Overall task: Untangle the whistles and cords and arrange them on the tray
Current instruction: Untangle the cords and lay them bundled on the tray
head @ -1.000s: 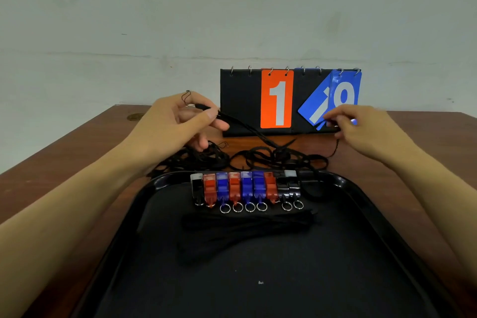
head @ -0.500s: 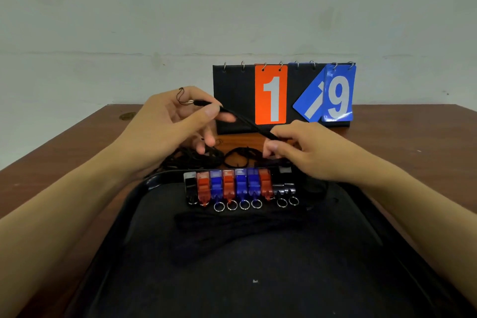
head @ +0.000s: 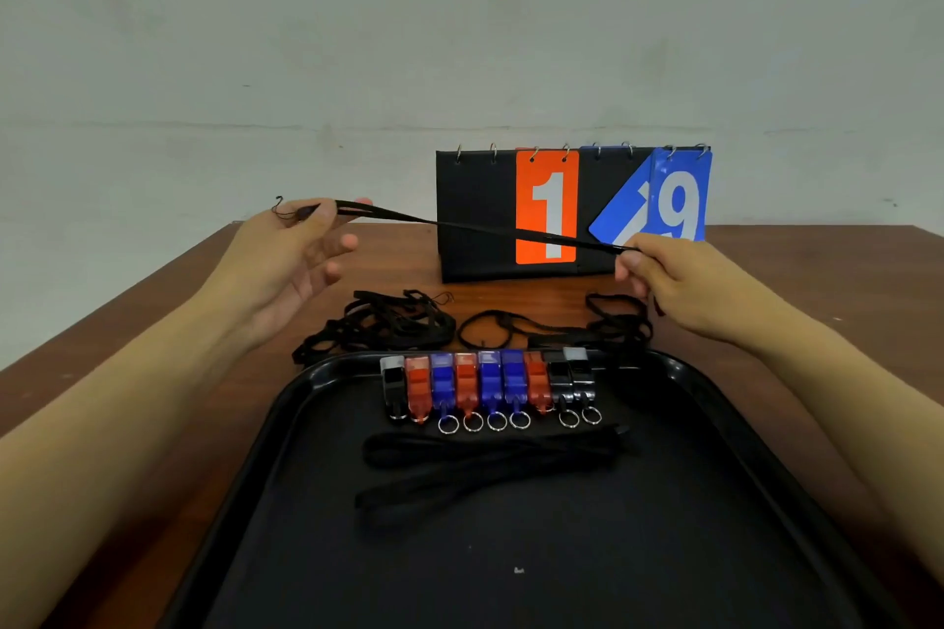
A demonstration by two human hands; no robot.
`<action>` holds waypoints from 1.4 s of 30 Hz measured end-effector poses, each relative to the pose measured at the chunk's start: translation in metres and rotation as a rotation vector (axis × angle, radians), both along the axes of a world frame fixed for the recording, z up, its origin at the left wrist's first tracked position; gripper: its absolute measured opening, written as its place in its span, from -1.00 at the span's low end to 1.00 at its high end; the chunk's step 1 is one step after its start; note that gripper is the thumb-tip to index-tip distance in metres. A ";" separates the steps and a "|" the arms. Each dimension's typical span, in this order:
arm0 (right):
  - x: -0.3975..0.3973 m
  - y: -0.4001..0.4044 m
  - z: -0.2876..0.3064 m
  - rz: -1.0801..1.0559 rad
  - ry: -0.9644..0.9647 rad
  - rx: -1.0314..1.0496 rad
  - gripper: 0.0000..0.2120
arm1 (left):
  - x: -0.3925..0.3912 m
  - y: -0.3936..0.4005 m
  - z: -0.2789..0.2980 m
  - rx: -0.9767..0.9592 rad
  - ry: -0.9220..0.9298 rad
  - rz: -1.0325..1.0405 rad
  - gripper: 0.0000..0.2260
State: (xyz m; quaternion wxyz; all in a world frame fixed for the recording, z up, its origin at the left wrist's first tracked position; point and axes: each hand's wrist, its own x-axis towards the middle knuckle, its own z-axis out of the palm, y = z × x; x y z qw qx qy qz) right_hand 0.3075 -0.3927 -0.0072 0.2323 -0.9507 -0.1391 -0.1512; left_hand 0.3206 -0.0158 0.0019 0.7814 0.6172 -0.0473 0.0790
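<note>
Whistles (head: 490, 386), nine plastic ones in black, red and blue, lay side by side in a row at the far end of the black plastic tray (head: 725, 429), most with metal split rings toward the camera. Nearer, straightened black cords (head: 485, 462) lay across the tray floor. Past the tray's far rim, tangled black cords (head: 388, 322) sat on the brown wooden table (head: 127, 322). Above them, left hand (head: 291, 250) and right hand (head: 679, 281) each pinched one end of a taut black cord (head: 475, 227), other left fingers loosely spread. Behind stood a black flip scoreboard (head: 475, 215) showing 1 and 9.
</note>
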 end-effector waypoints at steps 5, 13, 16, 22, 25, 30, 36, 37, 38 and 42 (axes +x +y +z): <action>0.003 -0.007 0.000 -0.051 -0.019 0.023 -0.71 | -0.003 -0.001 0.007 -0.181 0.036 -0.127 -0.84; 0.006 -0.016 0.002 -0.130 -0.101 0.010 -0.73 | 0.001 -0.003 0.002 -0.020 0.080 -0.113 -0.91; 0.005 -0.019 0.002 -0.149 -0.092 0.023 -0.70 | 0.003 0.000 0.001 0.024 0.096 -0.020 -0.87; 0.004 -0.016 0.002 -0.138 -0.082 -0.018 -0.69 | 0.001 0.001 0.000 0.164 0.084 0.017 -0.85; 0.001 -0.002 0.000 -0.043 -0.084 -0.044 -0.78 | -0.005 -0.009 0.001 0.179 0.037 -0.085 -0.85; -0.009 0.021 0.001 0.180 -0.046 -0.108 -0.79 | -0.016 -0.025 0.002 0.241 -0.072 -0.223 -0.84; -0.010 0.019 -0.001 0.219 0.064 -0.178 -0.71 | -0.023 -0.029 0.001 0.359 -0.131 -0.200 -0.79; -0.011 0.021 -0.001 0.219 0.078 -0.146 -0.68 | -0.025 -0.029 0.003 0.366 -0.144 -0.191 -0.79; -0.011 0.023 -0.001 0.214 0.082 -0.118 -0.65 | -0.027 -0.030 0.006 0.367 -0.157 -0.184 -0.79; -0.017 0.040 0.004 0.277 -0.053 -0.136 -0.71 | -0.039 -0.030 0.020 0.257 -0.209 -0.282 -0.80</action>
